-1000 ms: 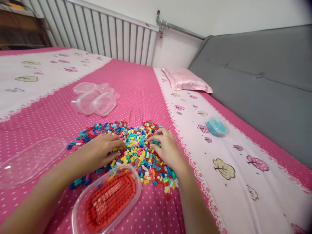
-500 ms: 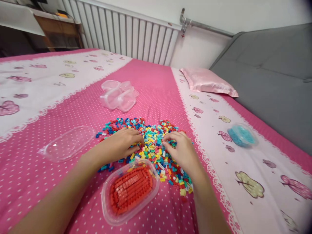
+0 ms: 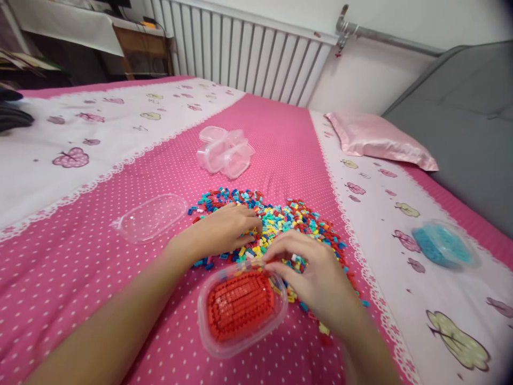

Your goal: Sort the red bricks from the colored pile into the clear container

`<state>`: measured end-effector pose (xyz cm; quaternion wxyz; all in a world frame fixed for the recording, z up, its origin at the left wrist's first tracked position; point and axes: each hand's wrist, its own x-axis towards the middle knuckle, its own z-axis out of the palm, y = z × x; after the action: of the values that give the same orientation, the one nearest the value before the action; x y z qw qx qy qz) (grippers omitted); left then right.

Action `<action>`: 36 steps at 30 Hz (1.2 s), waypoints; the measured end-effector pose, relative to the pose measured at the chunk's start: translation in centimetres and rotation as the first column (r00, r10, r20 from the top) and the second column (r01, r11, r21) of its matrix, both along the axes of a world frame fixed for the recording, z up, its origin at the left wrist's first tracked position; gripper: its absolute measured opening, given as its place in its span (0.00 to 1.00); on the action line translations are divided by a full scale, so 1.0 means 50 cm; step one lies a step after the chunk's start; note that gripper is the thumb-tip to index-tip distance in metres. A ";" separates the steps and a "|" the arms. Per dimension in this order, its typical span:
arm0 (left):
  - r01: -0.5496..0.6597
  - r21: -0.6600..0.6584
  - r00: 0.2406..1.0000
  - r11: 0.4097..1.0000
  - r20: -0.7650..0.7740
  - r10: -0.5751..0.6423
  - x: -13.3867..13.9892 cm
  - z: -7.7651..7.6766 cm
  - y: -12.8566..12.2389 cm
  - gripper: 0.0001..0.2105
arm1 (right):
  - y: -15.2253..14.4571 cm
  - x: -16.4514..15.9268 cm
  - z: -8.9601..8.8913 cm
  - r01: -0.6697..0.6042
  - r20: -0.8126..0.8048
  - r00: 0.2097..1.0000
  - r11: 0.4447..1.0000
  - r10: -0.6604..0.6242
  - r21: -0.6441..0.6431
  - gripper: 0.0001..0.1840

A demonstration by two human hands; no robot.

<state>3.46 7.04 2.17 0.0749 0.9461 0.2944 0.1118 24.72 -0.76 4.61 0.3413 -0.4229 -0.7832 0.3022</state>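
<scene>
A heap of small toy building bricks [image 3: 276, 216] in many colours is spread over the bedspread. My left hand [image 3: 228, 229] rests on the heap's left part, palm down, with its fingers curled in among the bricks; whatever they grip is hidden. At the far right rim of a clear plastic container [image 3: 203, 321], my right hand [image 3: 315, 270] has thumb and forefinger pinched together. Anything between those fingertips is too small to make out. Inside the container lie red bricks [image 3: 240, 305], packed in neat rows.
A clear lid [image 3: 154, 218] lies left of the heap. Farther back sit several stacked clear containers [image 3: 225, 153]. On the right is a container of blue pieces [image 3: 443, 245]. A pink pillow [image 3: 380, 140] lies near the grey headboard [image 3: 460, 101].
My right hand has moved from the heap's right side toward me, to the container's rim. My left hand stays in the heap. The whole view has shifted, so things appear farther right.
</scene>
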 end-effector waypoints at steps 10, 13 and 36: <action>-0.023 -0.001 0.998 1.000 -0.055 0.023 0.001 0.006 -0.004 0.05 | -0.038 -0.027 -0.028 -0.019 0.276 0.961 0.999 0.007 0.041 0.21; -0.013 0.017 0.998 1.000 -0.060 0.014 0.001 0.008 -0.004 0.05 | -0.052 -0.037 -0.027 0.034 0.336 0.937 0.984 -0.093 0.176 0.19; 0.001 0.029 1.000 1.000 -0.012 -0.001 0.001 0.008 -0.006 0.05 | -0.043 -0.054 -0.050 0.013 0.509 0.845 0.957 -0.165 0.289 0.14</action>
<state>3.49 6.73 2.56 0.0594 0.9480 0.2926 0.1103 22.03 -2.91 2.10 0.1819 -0.4743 -0.8601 0.0469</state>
